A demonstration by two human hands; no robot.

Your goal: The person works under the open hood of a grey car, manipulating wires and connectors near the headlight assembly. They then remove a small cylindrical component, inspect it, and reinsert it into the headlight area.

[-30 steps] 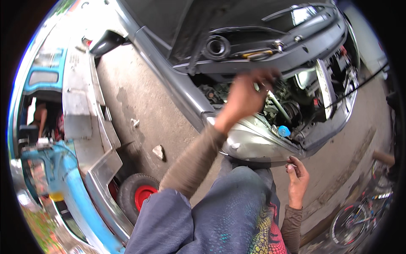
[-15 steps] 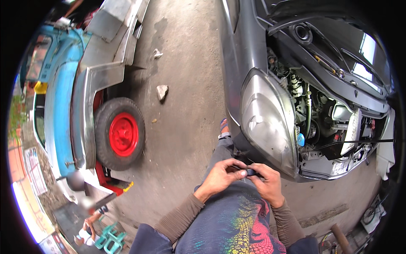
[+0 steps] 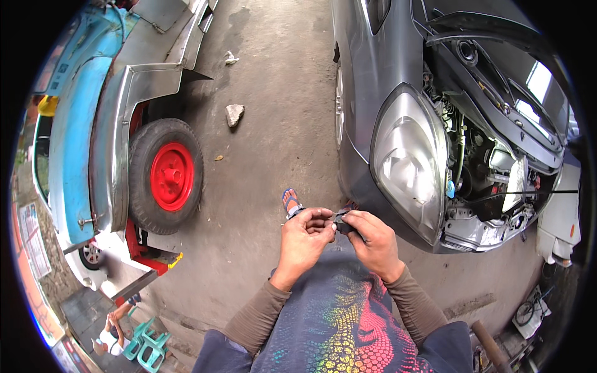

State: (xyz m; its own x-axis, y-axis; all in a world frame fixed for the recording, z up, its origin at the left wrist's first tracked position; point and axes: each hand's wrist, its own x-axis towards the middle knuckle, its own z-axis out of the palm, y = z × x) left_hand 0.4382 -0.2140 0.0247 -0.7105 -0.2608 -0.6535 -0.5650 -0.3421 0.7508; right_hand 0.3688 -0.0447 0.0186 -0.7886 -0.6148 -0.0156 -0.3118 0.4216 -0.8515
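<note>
In front of my waist, both hands meet at a small black part [image 3: 342, 224], too small and too covered by fingers to name. My left hand [image 3: 303, 242] is closed, its thumb and fingertips pinching the part's left end. My right hand [image 3: 377, 244] grips the other end between thumb and bent fingers. Just to the right stands a dark grey car with its hood up; its large clear headlight [image 3: 410, 165] is nearest to my right hand. Beyond the headlight the engine bay [image 3: 476, 161] lies exposed, with the front bumper off.
A blue and bare-metal vehicle with a red-rimmed wheel [image 3: 171, 177] stands at the left. On the concrete floor lie a stone [image 3: 234, 115] and a white scrap [image 3: 231, 58]. Green plastic stools [image 3: 148, 348] and a seated person [image 3: 112, 332] are at the lower left.
Both hands have shifted left with the black part, and my fingers have changed their hold on it. The view has turned, so a sandalled foot shows more fully beyond my hands.
</note>
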